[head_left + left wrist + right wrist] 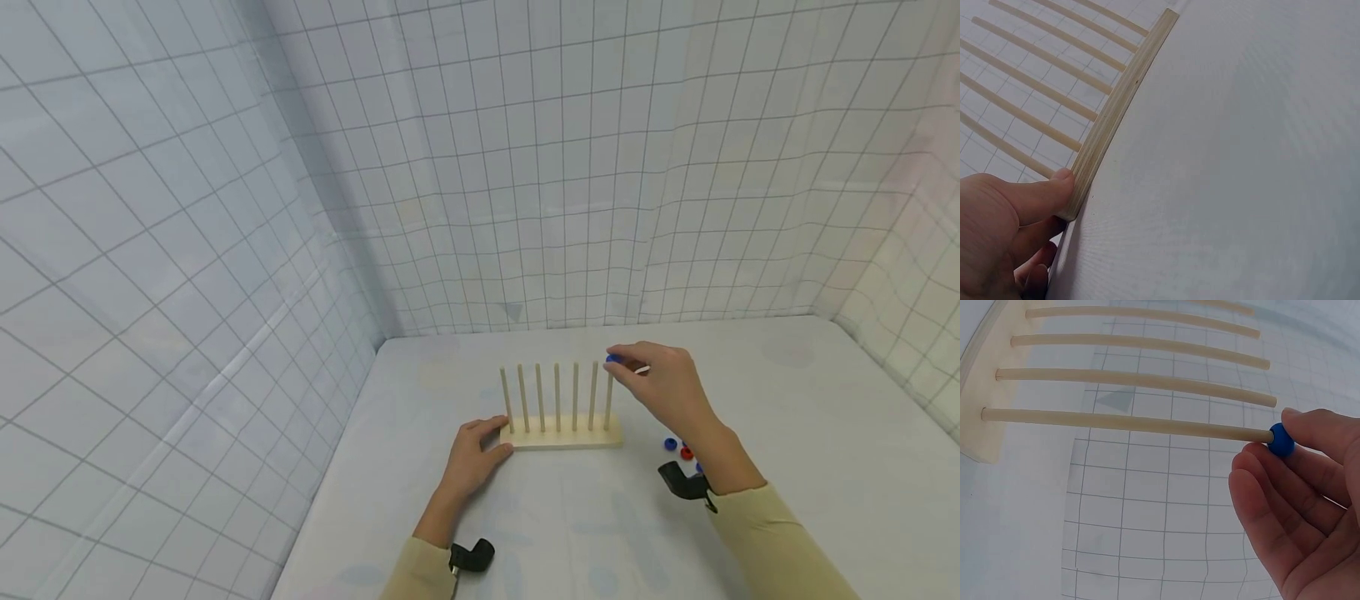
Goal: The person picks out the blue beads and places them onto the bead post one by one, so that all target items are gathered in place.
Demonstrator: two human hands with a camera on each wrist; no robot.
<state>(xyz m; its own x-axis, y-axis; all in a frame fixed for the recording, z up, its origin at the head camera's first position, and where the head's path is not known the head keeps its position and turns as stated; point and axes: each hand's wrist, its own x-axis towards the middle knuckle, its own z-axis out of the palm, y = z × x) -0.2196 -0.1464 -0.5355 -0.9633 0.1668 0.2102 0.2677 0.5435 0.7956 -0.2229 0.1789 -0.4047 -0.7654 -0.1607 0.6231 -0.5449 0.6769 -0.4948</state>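
Note:
A pale wooden peg rack (pixel 562 438) stands upright on the table, with several thin pegs rising from its base. My left hand (pixel 471 460) grips the left end of that base, thumb on the near edge, as the left wrist view also shows. At the rack's other end my right hand (pixel 666 385) pinches a blue bead (pixel 1282 441) between thumb and fingers. The bead sits at the tip of the rightmost peg (pixel 1129 425); how far the tip goes into its hole is hidden. No beads show on the visible pegs beside it.
Right of the rack, a few loose beads lie on the white table (pixel 570 517): a blue one (pixel 671 444), a red one (pixel 687 453) and others partly hidden by my right wrist. Grid-patterned sheets (pixel 525 167) hang behind and at both sides.

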